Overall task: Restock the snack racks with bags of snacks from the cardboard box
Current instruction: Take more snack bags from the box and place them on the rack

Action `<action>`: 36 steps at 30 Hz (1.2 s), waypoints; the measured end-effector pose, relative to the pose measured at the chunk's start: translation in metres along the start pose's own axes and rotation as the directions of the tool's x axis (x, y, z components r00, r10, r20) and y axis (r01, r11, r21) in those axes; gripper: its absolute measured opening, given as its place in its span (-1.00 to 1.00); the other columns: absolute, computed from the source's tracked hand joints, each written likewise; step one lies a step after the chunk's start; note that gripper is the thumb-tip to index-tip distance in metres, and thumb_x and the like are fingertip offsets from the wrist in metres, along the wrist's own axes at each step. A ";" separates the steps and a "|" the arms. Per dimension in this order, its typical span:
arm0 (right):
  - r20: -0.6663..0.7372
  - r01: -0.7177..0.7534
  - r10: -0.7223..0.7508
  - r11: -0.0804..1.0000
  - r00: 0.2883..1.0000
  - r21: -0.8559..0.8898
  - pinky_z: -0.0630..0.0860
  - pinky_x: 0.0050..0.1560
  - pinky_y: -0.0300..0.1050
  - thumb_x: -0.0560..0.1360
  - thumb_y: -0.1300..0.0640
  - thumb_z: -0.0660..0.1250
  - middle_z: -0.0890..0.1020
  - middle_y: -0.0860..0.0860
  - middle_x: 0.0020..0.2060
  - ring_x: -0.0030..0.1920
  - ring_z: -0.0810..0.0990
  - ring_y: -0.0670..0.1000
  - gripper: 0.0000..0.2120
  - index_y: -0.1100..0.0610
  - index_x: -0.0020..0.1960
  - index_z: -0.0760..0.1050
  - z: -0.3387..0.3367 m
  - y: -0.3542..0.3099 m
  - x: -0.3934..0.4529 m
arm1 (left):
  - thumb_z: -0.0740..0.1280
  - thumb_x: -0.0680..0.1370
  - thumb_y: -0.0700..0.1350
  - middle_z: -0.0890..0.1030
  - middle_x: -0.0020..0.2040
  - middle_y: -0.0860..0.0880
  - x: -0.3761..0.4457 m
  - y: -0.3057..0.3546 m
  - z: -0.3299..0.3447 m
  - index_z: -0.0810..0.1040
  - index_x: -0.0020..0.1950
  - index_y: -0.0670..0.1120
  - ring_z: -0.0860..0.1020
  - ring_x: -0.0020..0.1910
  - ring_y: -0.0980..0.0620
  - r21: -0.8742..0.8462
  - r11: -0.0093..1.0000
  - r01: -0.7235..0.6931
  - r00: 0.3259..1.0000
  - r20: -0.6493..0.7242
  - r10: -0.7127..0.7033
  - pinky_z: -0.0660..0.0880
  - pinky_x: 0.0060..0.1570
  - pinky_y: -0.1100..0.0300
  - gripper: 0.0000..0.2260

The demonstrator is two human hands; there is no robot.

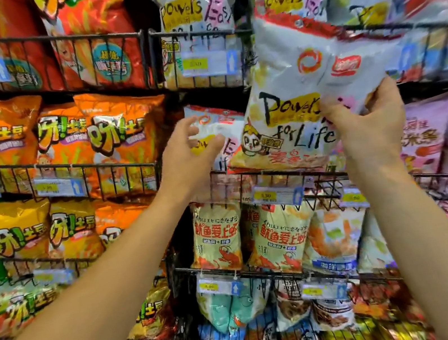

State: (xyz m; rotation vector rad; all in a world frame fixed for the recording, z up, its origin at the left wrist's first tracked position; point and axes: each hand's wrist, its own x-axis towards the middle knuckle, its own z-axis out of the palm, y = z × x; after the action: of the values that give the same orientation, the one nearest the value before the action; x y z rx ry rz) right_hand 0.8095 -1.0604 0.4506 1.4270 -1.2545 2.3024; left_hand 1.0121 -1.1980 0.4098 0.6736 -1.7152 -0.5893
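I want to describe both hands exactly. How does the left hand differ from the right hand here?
The right hand grips a white snack bag; the left hand holds nothing. The left hand's fingers are spread loosely, the right hand's curl round the bag. Both are raised before the wire rack.

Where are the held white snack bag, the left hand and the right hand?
white snack bag (287,76), head view, upper front panel.
left hand (185,158), head view, back of the hand.
right hand (371,121), head view, back of the hand, gripping the bag.
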 end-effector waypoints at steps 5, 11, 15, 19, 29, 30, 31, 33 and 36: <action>-0.082 0.078 -0.083 0.995 0.993 -0.064 0.53 0.00 -0.27 0.41 0.25 0.51 0.61 -0.20 -0.08 -0.08 0.59 -0.27 -0.62 -0.06 0.04 0.41 -0.016 0.015 0.013 | 0.47 0.50 0.09 0.35 0.45 -0.17 0.036 -0.022 0.012 0.17 0.56 -0.14 0.36 0.41 -0.13 0.236 0.962 0.138 0.987 -0.109 -0.114 0.35 0.27 0.05 -0.23; -0.041 0.015 -0.024 0.981 0.999 -0.194 0.48 -0.05 -0.27 0.41 0.19 0.52 0.59 -0.15 -0.09 -0.10 0.58 -0.27 -0.62 -0.01 0.10 0.41 -0.016 0.067 0.010 | 0.44 0.51 0.15 0.43 0.44 -0.12 0.067 -0.027 0.020 0.10 0.60 -0.10 0.44 0.36 -0.20 0.246 0.940 0.235 0.971 -0.024 -0.236 0.40 0.13 0.05 -0.18; -0.010 -0.081 0.083 0.925 0.996 -0.370 0.52 0.05 0.01 0.38 -0.08 0.51 0.63 -0.05 0.05 0.07 0.61 0.02 -0.48 0.09 0.23 0.41 -0.012 0.086 0.018 | 0.52 0.43 0.16 0.51 0.31 -0.11 0.063 -0.031 0.017 0.24 0.49 -0.11 0.50 0.25 -0.20 0.247 0.948 0.201 0.974 -0.156 -0.166 0.50 0.08 -0.04 -0.22; 0.116 -0.099 0.172 0.878 0.978 -0.469 0.37 0.00 -0.14 0.47 0.03 0.48 0.57 -0.02 0.12 0.12 0.54 0.01 -0.48 0.17 0.32 0.37 -0.007 0.094 0.032 | 0.55 0.42 0.09 0.50 0.30 -0.13 0.055 -0.032 0.018 0.18 0.51 -0.13 0.50 0.22 -0.18 0.221 0.963 0.154 0.958 -0.273 -0.091 0.44 -0.01 0.05 -0.17; 0.437 -0.190 0.419 0.858 0.796 -0.478 0.51 0.26 0.12 0.54 0.04 0.45 0.58 -0.06 0.23 0.22 0.55 0.05 -0.59 0.00 0.30 0.36 -0.014 0.104 0.035 | 0.50 0.46 0.10 0.35 0.46 -0.09 0.050 -0.040 0.025 0.12 0.57 -0.08 0.38 0.38 -0.12 0.324 0.945 0.034 0.985 -0.170 0.022 0.43 0.18 -0.02 -0.17; 0.438 -0.210 0.431 0.859 0.789 -0.467 0.49 0.27 0.09 0.52 -0.01 0.46 0.57 -0.07 0.25 0.22 0.54 0.03 -0.56 -0.01 0.30 0.36 -0.014 0.104 0.036 | 0.49 0.48 0.10 0.33 0.46 -0.10 0.049 -0.039 0.024 0.11 0.58 -0.08 0.37 0.39 -0.13 0.325 0.945 0.037 0.986 -0.164 0.017 0.42 0.18 -0.02 -0.18; 0.441 -0.229 0.449 0.855 0.777 -0.466 0.47 0.27 0.05 0.49 -0.07 0.48 0.56 -0.10 0.24 0.22 0.53 0.00 -0.51 -0.01 0.32 0.35 -0.014 0.103 0.036 | 0.49 0.48 0.10 0.32 0.47 -0.11 0.050 -0.039 0.023 0.10 0.58 -0.08 0.36 0.40 -0.13 0.310 0.950 0.041 0.988 -0.153 0.008 0.41 0.20 -0.02 -0.18; 0.465 -0.197 0.469 0.831 0.750 -0.521 0.44 0.17 -0.03 0.46 -0.08 0.52 0.56 -0.14 0.10 0.13 0.52 -0.03 -0.44 0.06 0.33 0.35 -0.013 0.099 0.036 | 0.48 0.49 0.11 0.28 0.52 -0.10 0.052 -0.038 0.019 0.06 0.60 -0.06 0.32 0.45 -0.12 0.289 0.957 0.036 0.995 -0.097 -0.008 0.38 0.29 -0.02 -0.16; 0.476 -0.141 0.431 0.836 0.766 -0.531 0.51 0.03 -0.08 0.49 0.12 0.50 0.62 -0.11 0.05 0.08 0.59 -0.01 -0.54 0.09 0.33 0.43 -0.013 0.096 0.041 | 0.50 0.48 0.04 0.37 0.46 -0.07 0.057 -0.033 0.014 0.11 0.59 -0.04 0.38 0.40 -0.10 0.327 0.945 0.012 1.000 -0.002 -0.011 0.39 0.18 0.06 -0.19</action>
State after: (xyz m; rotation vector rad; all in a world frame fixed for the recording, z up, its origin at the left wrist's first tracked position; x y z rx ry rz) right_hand 0.7289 -1.1243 0.4263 1.9046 -2.1727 1.5268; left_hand 0.9924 -1.2606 0.4231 0.9171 -1.8286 -0.3120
